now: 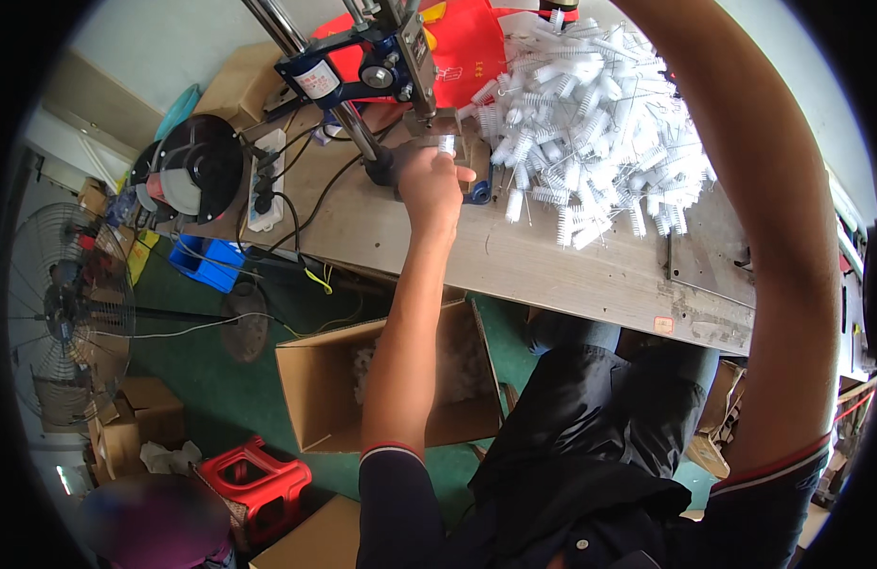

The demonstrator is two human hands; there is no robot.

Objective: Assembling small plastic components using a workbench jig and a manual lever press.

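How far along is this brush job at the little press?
Done: some white pieces lie in the open cardboard box below the bench. In hand: the left hand holds one small white brush under the press. Left: a big pile of white brushes waits on the table.

A pale wooden workbench (pixel 552 270) carries a press stand (pixel 381 66), a power strip (pixel 267 180) and heaped white brushes (pixel 600 114).

The left hand (pixel 431 185) pinches 1 small white brush (pixel 447 144) under the press (pixel 400 66), a heap of white brushes (pixel 600 123) lying just right of it on the surface (pixel 552 275).
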